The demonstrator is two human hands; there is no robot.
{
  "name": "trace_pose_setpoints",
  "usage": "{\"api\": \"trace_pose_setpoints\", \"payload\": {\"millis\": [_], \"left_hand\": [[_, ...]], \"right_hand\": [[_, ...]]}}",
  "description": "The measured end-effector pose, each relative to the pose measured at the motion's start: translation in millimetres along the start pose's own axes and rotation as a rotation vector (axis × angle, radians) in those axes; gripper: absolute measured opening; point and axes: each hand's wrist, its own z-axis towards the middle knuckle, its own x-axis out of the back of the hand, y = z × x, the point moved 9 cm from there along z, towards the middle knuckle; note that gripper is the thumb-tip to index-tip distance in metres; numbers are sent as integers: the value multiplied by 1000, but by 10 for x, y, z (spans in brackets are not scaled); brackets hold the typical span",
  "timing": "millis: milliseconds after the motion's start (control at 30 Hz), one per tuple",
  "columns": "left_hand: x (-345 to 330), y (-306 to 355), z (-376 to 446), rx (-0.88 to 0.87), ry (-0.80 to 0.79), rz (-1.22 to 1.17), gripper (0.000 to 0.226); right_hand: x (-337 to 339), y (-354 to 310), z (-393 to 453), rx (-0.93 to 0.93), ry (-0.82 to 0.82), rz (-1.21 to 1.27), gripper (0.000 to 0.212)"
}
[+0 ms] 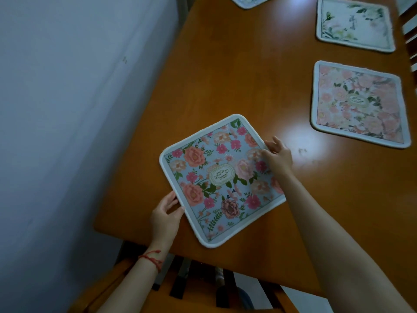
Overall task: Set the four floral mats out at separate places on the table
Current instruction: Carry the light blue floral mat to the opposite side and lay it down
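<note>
Fingers [168, 203] pinching blue floral mat [222, 179]

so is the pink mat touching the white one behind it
Apart. The head view shows bare table between the pink mat and the white mat.

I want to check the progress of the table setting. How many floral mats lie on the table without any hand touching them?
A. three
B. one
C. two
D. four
A: the pale mat, the pink mat and a mat at the top edge lie untouched, while both hands hold the blue mat.
</note>
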Motion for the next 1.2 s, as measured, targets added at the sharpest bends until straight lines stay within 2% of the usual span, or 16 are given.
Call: {"api": "trace_pose_setpoints", "payload": {"millis": [200, 467, 833, 1200], "left_hand": [[-49, -84, -83, 47, 5, -20, 46], [187, 174, 223, -55, 65, 69, 46], [-153, 779, 773, -241, -150, 227, 40], [-345, 1049, 1296, -329, -209, 400, 43]], "right_hand": [[-23, -108, 105, 17, -21, -24, 58], [294, -9, -201, 12, 151, -51, 49], [668, 506, -1043, -152, 368, 14, 46], [387, 680, -1493, -217, 365, 21, 48]]}}
